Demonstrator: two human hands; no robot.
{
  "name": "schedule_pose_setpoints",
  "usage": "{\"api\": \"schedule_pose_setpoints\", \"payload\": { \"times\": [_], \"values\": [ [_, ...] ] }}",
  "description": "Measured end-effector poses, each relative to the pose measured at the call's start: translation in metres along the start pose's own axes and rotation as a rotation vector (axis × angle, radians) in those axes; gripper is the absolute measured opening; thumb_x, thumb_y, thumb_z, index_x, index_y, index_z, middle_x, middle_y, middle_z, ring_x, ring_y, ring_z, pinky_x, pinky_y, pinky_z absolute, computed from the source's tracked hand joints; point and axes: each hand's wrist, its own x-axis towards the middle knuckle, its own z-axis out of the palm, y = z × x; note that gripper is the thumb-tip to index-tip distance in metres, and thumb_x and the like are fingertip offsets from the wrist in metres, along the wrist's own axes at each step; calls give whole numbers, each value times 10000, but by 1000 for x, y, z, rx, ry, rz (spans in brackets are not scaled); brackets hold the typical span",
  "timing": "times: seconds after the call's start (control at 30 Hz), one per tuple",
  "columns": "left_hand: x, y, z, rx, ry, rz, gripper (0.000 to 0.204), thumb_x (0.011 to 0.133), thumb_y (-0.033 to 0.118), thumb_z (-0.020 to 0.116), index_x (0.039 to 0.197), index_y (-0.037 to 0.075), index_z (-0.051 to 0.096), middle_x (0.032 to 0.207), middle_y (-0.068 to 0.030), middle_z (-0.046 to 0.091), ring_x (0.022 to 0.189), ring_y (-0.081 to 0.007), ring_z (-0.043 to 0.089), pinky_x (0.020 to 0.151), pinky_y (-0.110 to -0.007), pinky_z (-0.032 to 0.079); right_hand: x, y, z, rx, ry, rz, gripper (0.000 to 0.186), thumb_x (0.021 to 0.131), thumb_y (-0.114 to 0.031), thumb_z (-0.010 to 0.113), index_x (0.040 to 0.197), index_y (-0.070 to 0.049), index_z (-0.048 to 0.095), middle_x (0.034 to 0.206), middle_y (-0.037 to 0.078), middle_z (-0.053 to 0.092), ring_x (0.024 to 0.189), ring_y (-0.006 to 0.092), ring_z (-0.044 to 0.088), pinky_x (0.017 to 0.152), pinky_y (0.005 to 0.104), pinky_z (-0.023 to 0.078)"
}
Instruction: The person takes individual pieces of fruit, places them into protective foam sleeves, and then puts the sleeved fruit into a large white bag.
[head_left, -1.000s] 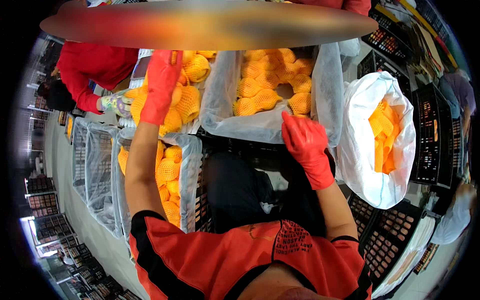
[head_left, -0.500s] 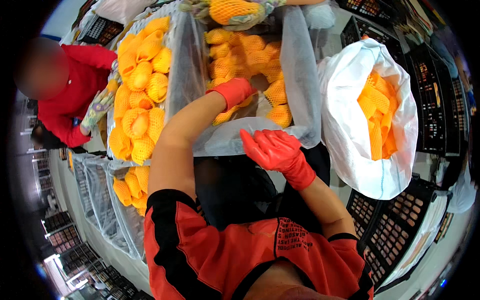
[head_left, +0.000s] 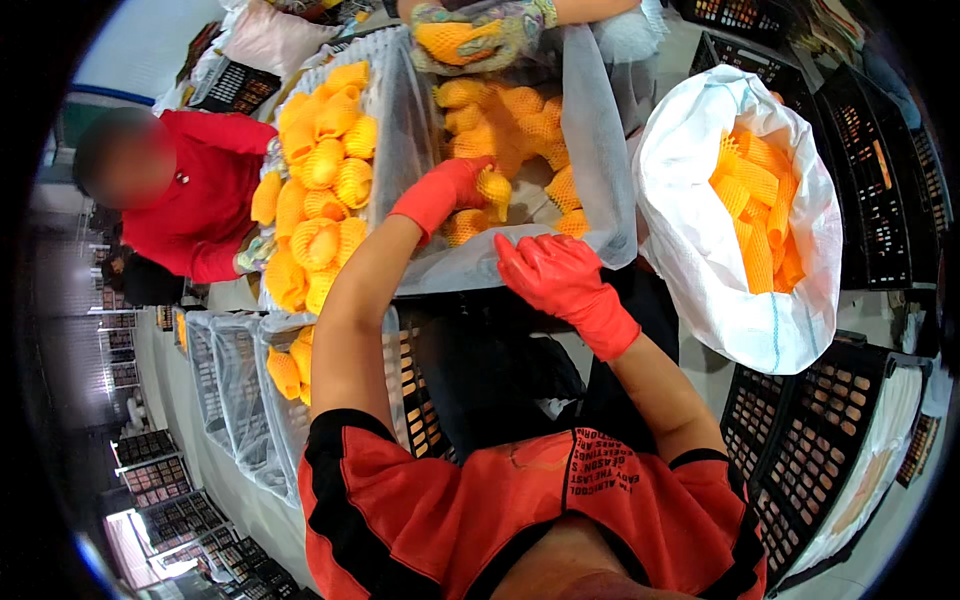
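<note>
My left hand (head_left: 452, 195), in a red rubber glove, reaches into the crate lined with thin white sheeting (head_left: 604, 130). It is closed on a piece of fruit in a yellow-orange foam net sleeve (head_left: 494, 190), whose loose end hangs down. Netted fruit (head_left: 505, 125) fills the far part of the crate, with a gap at the near side. My right hand (head_left: 562, 283), gloved alike, hovers by the crate's near edge. Its fingers are loosely bent and slightly apart, with nothing visible in them.
Across the crate, a co-worker's patterned gloves (head_left: 520, 28) hold a netted fruit (head_left: 458, 42). Another person in red (head_left: 190, 215) stands beside a pile of netted fruit (head_left: 322, 200) at left. A white sack (head_left: 680, 290) of foam nets (head_left: 765, 200) stands right, near black crates (head_left: 800, 430).
My left hand has drawn back slightly, and a netted fruit now shows in its fingers. My right hand stays near the edge. The view has shifted; the co-worker's hands opposite have turned.
</note>
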Motion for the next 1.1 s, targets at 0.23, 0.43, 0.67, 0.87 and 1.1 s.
{"api": "schedule_pose_setpoints", "payload": {
  "times": [0.23,0.43,0.67,0.87,1.1],
  "values": [
    [-149,52,-33,-311,948,210,576,697,107,806,1205,114,535,1118,-149,621,1062,-353,605,898,-406,488,15,-28,-18,728,64,606,576,839,-93,729,1376,-108,522,1085,88,623,942,222,641,798,330,520],
    [-228,116,18,-103,1261,330,728,664,-21,776,1330,99,506,1268,-186,532,1202,-357,530,983,-416,458,35,-93,-41,1653,302,865,830,846,-43,733,1533,-119,274,1473,95,402,1266,218,502,1026,381,463],
    [-264,139,50,-1091,1192,561,625,750,-63,707,1336,38,515,1406,-117,448,1297,-243,474,1083,-405,403,23,-107,-70,1782,293,621,1077,742,-53,841,1570,-90,155,1571,104,298,1442,257,335,1170,425,320],
    [-279,155,60,-1402,1232,593,428,841,-1,638,1260,25,552,1366,-122,504,1253,-228,511,1087,-377,392,25,-124,-89,1651,216,606,1155,706,-63,867,1582,-90,114,1569,97,277,1443,236,307,1170,399,288],
    [-288,153,78,-1069,1351,458,269,915,-40,556,1175,17,596,1214,-82,602,1129,-196,576,1006,-338,445,2,-113,-64,1234,224,686,1072,692,-248,905,1535,-56,270,1489,123,382,1371,252,411,1135,388,354]
  ]
}}
